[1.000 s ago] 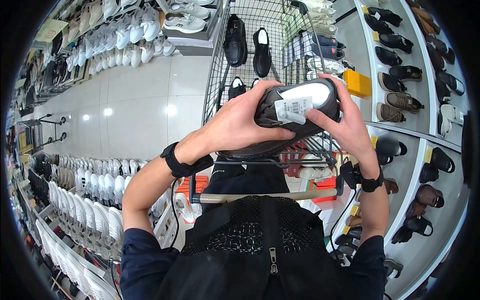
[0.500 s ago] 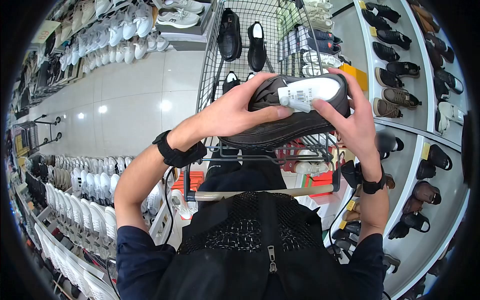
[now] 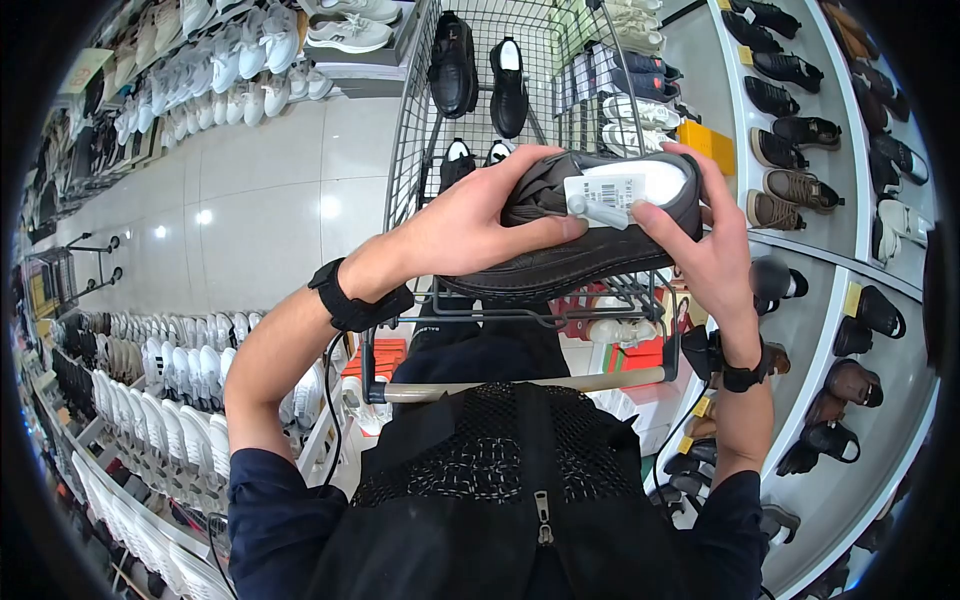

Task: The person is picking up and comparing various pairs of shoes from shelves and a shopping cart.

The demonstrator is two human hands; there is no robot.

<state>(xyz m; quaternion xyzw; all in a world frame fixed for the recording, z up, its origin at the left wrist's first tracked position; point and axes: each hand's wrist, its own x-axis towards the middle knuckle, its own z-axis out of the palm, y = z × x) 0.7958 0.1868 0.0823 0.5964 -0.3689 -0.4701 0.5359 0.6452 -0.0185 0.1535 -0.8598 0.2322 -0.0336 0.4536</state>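
Observation:
A dark shoe (image 3: 570,262) with a white insole is held up in both hands above the near end of a wire shopping cart (image 3: 408,190). My left hand (image 3: 490,215) grips its front part, thumb along the upper and fingers hidden behind. Around the heel end wraps my right hand (image 3: 708,240), its thumb close to the tag. A white price tag (image 3: 606,190) with a barcode lies over the shoe's opening, a pale plastic piece beside it. Farther off in the cart are black shoes (image 3: 455,70), one with a white insole (image 3: 510,90).
The cart's handle (image 3: 520,385) runs across in front of my body. Shelves of dark shoes (image 3: 790,135) stand on the right, with a yellow box (image 3: 706,148) nearby. White shoes (image 3: 180,430) line racks on the left, beside a tiled floor (image 3: 265,180).
The tag has turned slightly and lies flatter, with its barcode facing me more. The shoe stays in both hands at nearly the same place.

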